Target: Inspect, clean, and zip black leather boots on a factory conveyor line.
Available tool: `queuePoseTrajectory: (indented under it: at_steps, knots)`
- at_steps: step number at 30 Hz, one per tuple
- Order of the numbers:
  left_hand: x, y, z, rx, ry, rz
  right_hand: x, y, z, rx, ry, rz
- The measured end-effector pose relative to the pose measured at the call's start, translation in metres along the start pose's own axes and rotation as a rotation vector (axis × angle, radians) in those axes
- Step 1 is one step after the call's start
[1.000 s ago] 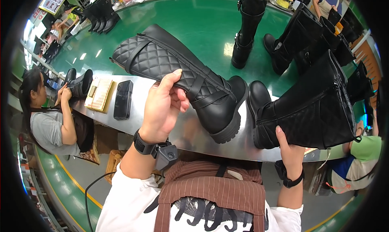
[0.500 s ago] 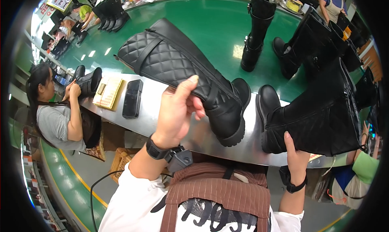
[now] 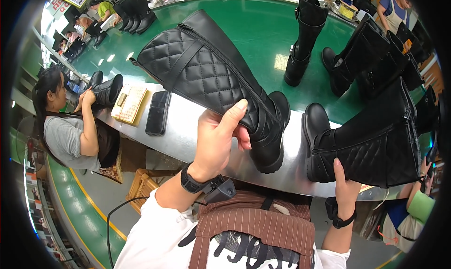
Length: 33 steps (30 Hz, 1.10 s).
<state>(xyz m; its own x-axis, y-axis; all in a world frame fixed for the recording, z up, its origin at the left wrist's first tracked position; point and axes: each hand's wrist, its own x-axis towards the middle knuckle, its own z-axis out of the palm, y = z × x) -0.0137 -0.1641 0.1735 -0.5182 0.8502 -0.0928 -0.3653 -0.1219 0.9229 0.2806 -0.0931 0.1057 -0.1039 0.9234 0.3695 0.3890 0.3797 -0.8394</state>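
Observation:
A tall black quilted boot (image 3: 202,65) lies slantwise before me, its wide top at the upper left and its foot down at the right. My left hand (image 3: 218,137) grips its near edge around the ankle, thumb on top and fingers curled beneath. To the right, a second black boot (image 3: 371,137) with a zip along its side rests tilted, toe toward the far left. My right hand (image 3: 345,187) holds its lower edge, with the thumb over the leather and the other fingers hidden under it. Both feet are over the metal table edge (image 3: 188,114).
A black phone (image 3: 158,113) and a yellow-edged booklet (image 3: 129,103) lie left on the metal strip. Behind runs a green surface (image 3: 225,22) with a standing boot (image 3: 303,39) and several more boots (image 3: 361,53) at right. A seated co-worker (image 3: 70,119) handles boots at left.
The left boot has shifted slightly right and its sole has turned more out of sight. My left thumb now presses on the leather. The right boot has tipped, showing more of its quilted side.

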Motion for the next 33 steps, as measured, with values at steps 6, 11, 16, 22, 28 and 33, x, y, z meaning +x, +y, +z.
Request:
queuePoseTrajectory:
  at_steps: [6,11,16,22,28,33]
  knots:
    - [-0.011,-0.002,0.003,0.105,-0.02,0.051,-0.002,0.0,-0.002,-0.032,-0.028,0.008]
    - [-0.018,-0.004,0.007,0.109,-0.011,0.085,-0.002,-0.001,-0.002,-0.039,-0.021,0.005]
    - [-0.02,-0.017,0.001,0.436,-0.026,0.278,-0.003,0.0,-0.006,-0.011,-0.066,0.03]
    - [-0.049,-0.071,-0.007,0.676,-0.222,-0.019,-0.004,0.001,-0.003,0.064,-0.242,0.134]
    - [-0.041,-0.093,-0.007,0.747,-0.294,0.032,-0.004,0.009,-0.003,0.117,-0.348,0.287]
    - [-0.026,-0.096,-0.019,0.371,-0.188,0.026,-0.007,0.007,-0.001,0.471,-0.279,0.458]
